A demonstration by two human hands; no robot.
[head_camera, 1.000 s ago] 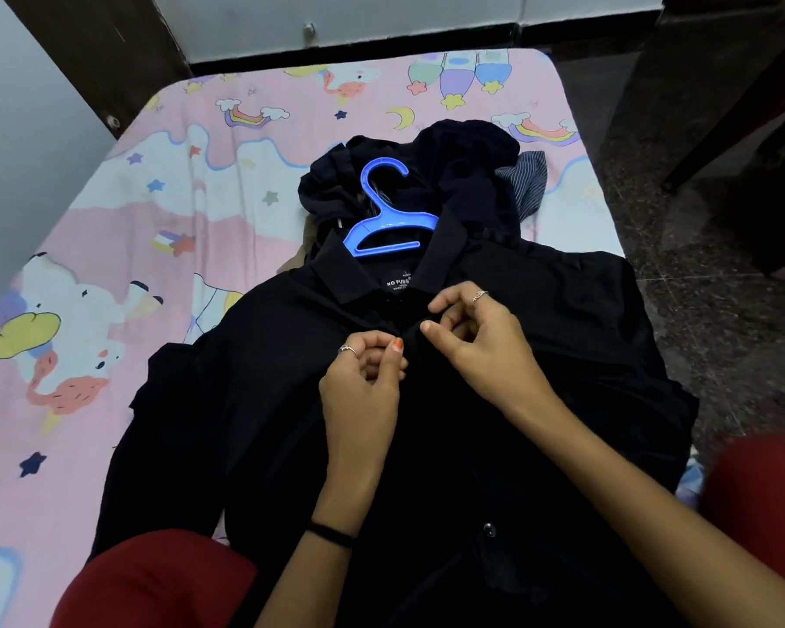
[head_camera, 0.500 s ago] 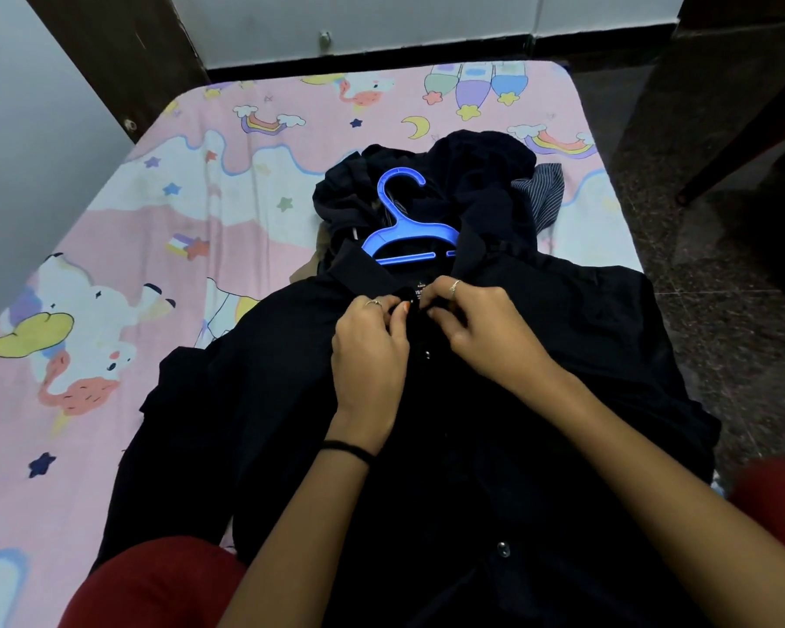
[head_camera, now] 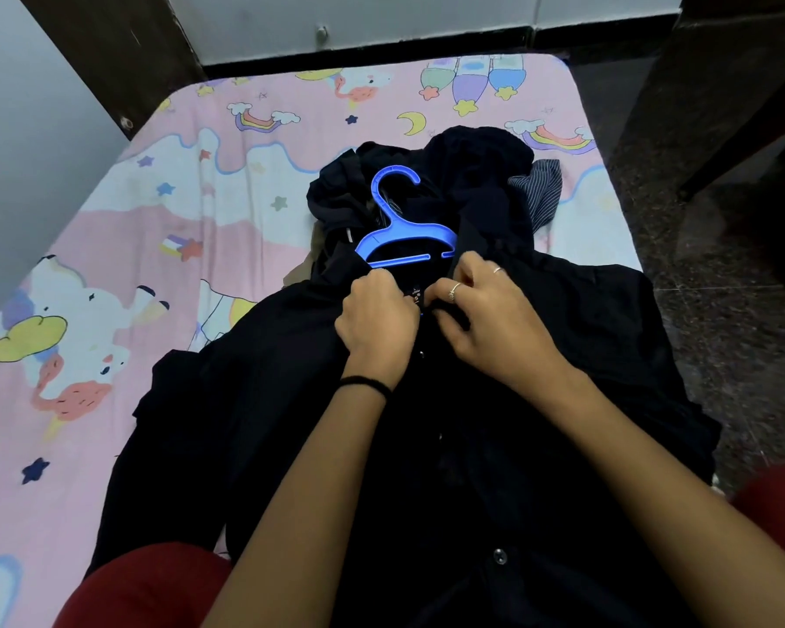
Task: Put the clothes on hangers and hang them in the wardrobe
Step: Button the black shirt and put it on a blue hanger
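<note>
Narrow bed (head_camera: 109, 274) under a pink cotton sheet printed with rainbows, stars, a moon, rockets and cartoon ducks, reaching lengthwise toward the far wall. Pale white wall panel (head_camera: 381, 20) behind its head, edged below by a black skirting strip (head_camera: 381, 49), with a small round metal knob (head_camera: 321, 33) near the panel's lower edge. Dark brown wooden post (head_camera: 109, 52) at far left, beside a flat grey-blue surface (head_camera: 14, 151). Speckled dark stone floor (head_camera: 721, 355) along the right. Dark wooden furniture (head_camera: 721, 83) at upper right. Dim, even indoor light.

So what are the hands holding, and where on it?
Both the left hand and right hand pinch the black shirt at its collar opening.
</note>
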